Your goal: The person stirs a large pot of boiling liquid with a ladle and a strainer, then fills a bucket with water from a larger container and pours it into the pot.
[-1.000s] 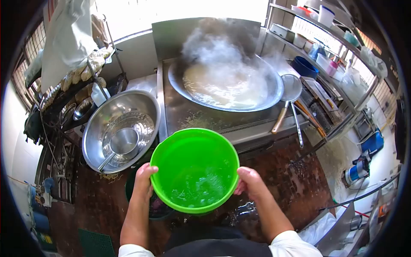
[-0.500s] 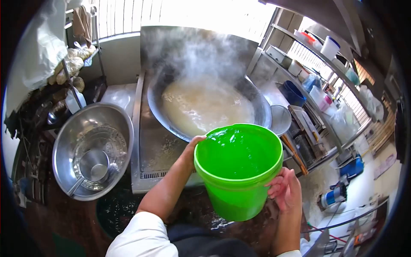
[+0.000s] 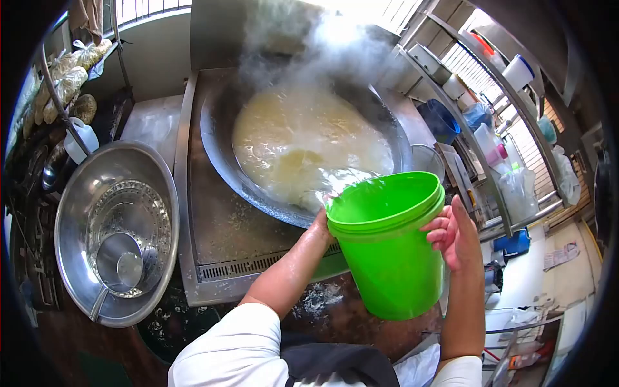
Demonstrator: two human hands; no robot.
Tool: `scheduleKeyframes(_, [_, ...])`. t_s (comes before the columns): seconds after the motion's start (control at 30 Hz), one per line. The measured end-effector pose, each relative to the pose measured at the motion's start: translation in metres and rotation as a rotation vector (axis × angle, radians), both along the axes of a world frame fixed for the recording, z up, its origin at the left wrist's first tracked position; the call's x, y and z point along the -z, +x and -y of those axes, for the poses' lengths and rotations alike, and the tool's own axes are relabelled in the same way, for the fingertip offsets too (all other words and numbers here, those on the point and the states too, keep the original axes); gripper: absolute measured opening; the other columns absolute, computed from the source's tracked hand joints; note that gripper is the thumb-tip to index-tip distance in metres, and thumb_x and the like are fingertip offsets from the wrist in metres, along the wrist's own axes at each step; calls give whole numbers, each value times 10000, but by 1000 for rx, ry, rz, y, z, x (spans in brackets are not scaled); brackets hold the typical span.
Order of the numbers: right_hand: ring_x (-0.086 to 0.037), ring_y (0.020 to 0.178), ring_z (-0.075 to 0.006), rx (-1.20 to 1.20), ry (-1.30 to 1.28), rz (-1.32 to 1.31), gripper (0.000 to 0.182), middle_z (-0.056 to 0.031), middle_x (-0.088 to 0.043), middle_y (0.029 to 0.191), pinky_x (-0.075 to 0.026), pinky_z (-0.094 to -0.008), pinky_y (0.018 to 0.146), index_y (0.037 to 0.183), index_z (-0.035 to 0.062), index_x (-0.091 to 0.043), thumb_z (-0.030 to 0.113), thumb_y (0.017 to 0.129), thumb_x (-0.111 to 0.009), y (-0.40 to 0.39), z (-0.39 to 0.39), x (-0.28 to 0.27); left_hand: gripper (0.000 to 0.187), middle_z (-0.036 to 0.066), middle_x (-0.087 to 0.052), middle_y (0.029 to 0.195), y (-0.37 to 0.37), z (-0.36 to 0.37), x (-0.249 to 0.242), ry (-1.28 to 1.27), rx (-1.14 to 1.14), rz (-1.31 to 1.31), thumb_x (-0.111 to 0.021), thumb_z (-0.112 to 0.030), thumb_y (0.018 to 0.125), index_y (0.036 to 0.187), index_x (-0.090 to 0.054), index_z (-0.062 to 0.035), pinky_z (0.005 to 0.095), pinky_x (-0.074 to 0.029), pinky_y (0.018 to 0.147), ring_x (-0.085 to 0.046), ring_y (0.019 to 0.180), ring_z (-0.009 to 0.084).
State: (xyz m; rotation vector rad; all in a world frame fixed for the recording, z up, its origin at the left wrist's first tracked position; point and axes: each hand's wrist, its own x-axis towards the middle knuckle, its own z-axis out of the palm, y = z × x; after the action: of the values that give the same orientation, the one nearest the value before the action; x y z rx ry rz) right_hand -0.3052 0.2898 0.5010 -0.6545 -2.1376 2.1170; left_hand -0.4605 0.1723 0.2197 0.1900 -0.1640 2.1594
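Green plastic bucket (image 3: 390,248) is tipped toward the wok (image 3: 303,148), rim over the wok's near edge, water spilling (image 3: 335,180) from the rim into it. Left hand (image 3: 320,227) grips the bucket's left side just under the rim, fingers mostly hidden behind the wall. Right hand (image 3: 454,233) is pressed to the bucket's right side, fingers curled on the rim band, thumb up. Both grips clenched on the bucket.

Wok holds pale, cloudy boiling liquid, steam (image 3: 322,45) rising off its far side. It sits in a steel tabletop (image 3: 213,232) with a vent slot along the front edge, nearer the person than the wok.

Left of the wok: large steel basin (image 3: 77,213) with a perforated colander (image 3: 138,213) inside it and a steel ladle (image 3: 119,261) lying in the colander. Beyond the basin, a rack with bagged items (image 3: 61,84).

Right of the wok: blue tub (image 3: 442,119), then shelves with plastic containers (image 3: 519,71). A round strainer (image 3: 427,158) shows just past the bucket rim, touching the wok's right edge or close to it; can't tell which.
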Motion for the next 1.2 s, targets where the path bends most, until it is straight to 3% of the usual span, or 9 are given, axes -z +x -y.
scheduleKeyframes(0.03, [-658, 563, -118, -3, -11, 9, 590, -107, -687, 760, -466, -193, 436, 1072, 6, -599, 563, 877, -590, -7, -1, -1, 653, 172, -473, 1384, 1, 0, -3, 26, 74, -22, -506, -455, 900, 1412, -388, -68, 471, -432, 1035, -510, 1225, 322])
scheduleKeyframes(0.07, [-658, 567, -118, 5, 11, 20, 596, -101, -684, 752, -469, -194, 435, 1044, 5, -606, 569, 854, -618, -14, 2, -4, 563, 174, -581, 1263, 9, -1, -6, -60, 47, 74, -390, -478, 930, 1301, -525, -77, 521, -479, 948, -600, 1095, 332])
scheduleKeyframes(0.4, [-677, 584, -123, -52, 163, 167, 532, -102, -675, 725, -522, -201, 431, 901, 3, -604, 516, 804, -702, -86, -1, -36, 554, 148, -620, 1204, 29, -14, -28, -53, 30, 125, -350, -492, 946, 1242, -567, -78, 494, -495, 922, -622, 1052, 306])
scheduleKeyframes(0.47, [-679, 590, -125, -51, 221, 196, 539, -104, -675, 743, -531, -205, 440, 928, 1, -567, 506, 802, -706, -99, 3, -47, 455, 90, -687, 913, 33, -26, -39, -234, -25, 270, -391, -461, 943, 1057, -632, -92, 387, -563, 668, -668, 753, 205])
scheduleKeyframes(0.5, [-679, 590, -125, -51, 226, 196, 539, -104, -675, 743, -531, -205, 440, 928, 1, -567, 506, 802, -706, -107, 4, -53, 455, 90, -687, 913, 30, -38, -33, -229, -25, 269, -391, -461, 943, 1057, -632, -92, 387, -563, 668, -668, 753, 205])
scheduleKeyframes(0.57, [-684, 608, -128, -66, 284, 229, 556, -106, -675, 762, -534, -206, 444, 967, -5, -543, 503, 806, -702, -122, 3, -63, 367, -9, -570, 575, 26, -66, -8, -208, 48, 262, -446, -438, 931, 825, -617, -131, 263, -430, 380, -504, 418, 102])
scheduleKeyframes(0.67, [-684, 631, -132, -94, 335, 274, 643, -115, -667, 780, -545, -216, 472, 1066, -37, -493, 513, 803, -697, -137, 5, -83, 361, -62, -401, 438, 33, -74, -39, -141, 96, 285, -479, -420, 924, 669, -531, -169, 217, -257, 278, -311, 298, 66])
scheduleKeyframes(0.83, [-681, 619, -112, -119, 508, 279, 803, -107, -679, 777, -547, -208, 471, 1187, -91, -434, 563, 789, -677, -140, 16, -102, 372, -54, -432, 447, 36, -109, -42, -44, 107, 330, -498, -428, 930, 676, -534, -159, 230, -281, 291, -334, 302, 65])
scheduleKeyframes(1.2, [-686, 643, -127, -112, 461, 115, 586, -77, -673, 807, -549, -204, 481, 1057, 16, -508, 511, 801, -690, -29, 3, -125, 320, -70, -449, 457, 75, -102, -57, -120, 132, 173, -570, -459, 835, 658, -541, -194, 184, -274, 293, -354, 316, 63])
